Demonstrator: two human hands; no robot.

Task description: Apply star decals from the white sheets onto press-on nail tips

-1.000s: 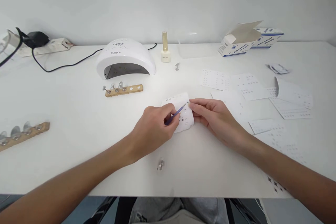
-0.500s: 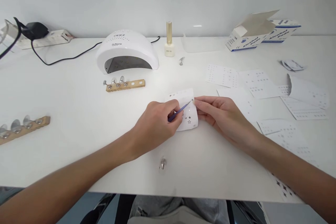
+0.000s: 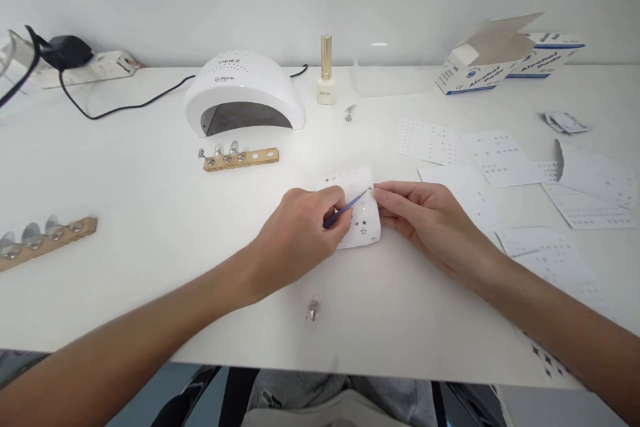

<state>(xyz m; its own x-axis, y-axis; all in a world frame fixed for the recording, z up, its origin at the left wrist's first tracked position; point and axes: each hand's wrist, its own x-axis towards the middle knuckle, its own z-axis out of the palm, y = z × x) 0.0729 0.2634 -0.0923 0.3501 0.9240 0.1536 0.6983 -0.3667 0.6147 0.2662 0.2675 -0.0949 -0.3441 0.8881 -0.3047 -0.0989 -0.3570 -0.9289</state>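
Note:
My left hand (image 3: 300,233) is closed around blue tweezers (image 3: 345,209), whose tip points up and right at the edge of a small white sticker sheet (image 3: 357,213) with star shapes. My right hand (image 3: 430,220) rests beside the sheet, its fingertips pinched on the sheet's right edge right at the tweezer tip. The sheet lies on the white table (image 3: 150,213), partly hidden under both hands. A clear nail tip on a small stand (image 3: 313,311) sits just in front of my left wrist.
A white nail lamp (image 3: 245,92) stands at the back, a gold-capped polish bottle (image 3: 325,73) to its right. Two wooden holders with nail tips (image 3: 240,157) (image 3: 45,240) lie left. Several sticker sheets (image 3: 500,160) spread right; open boxes (image 3: 500,57) far right; power strip (image 3: 95,67) far left.
The view has shifted slightly, so everything sits a bit lower-left to upper-right. Both hands keep the same grip on tweezers and sheet; the tweezer tip stays at the sheet's edge.

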